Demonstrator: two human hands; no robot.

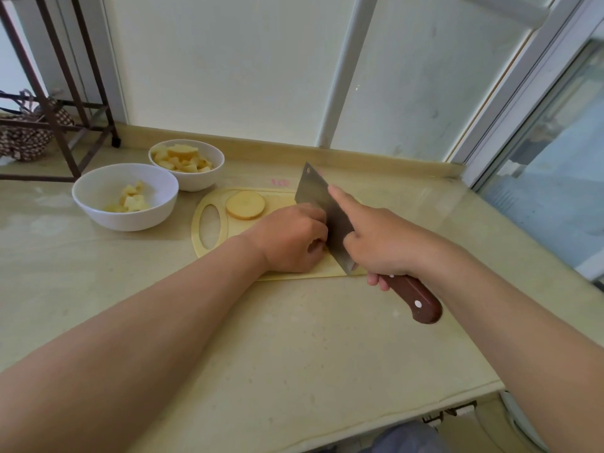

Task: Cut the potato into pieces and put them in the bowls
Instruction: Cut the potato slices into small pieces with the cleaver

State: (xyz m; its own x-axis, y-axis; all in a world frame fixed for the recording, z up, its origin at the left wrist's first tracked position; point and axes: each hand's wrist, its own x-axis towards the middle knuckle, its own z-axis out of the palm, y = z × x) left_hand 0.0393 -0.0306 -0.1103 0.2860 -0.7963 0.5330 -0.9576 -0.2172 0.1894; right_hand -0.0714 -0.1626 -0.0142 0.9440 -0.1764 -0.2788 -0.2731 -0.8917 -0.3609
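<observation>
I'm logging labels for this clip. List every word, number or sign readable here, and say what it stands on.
Pink mark on the countertop behind the cutting board: too blurred to read.
Cleaver, near bowl, far bowl: no lettering visible.

I count two round white ceramic bowls on the tabletop (294,338): the near bowl (130,220) and the far bowl (199,181). There is one pale yellow plastic cutting board (281,197), one round potato slice (245,205) and one steel cleaver with a reddish-brown wooden handle (317,194). Two hands show, the left hand (291,240) and the right hand (382,237). One potato piece (322,247) peeks from under the left. The near bowl holds roughly four potato chunks (132,201); the far one's heap of chunks (183,158) is too many to count.
</observation>
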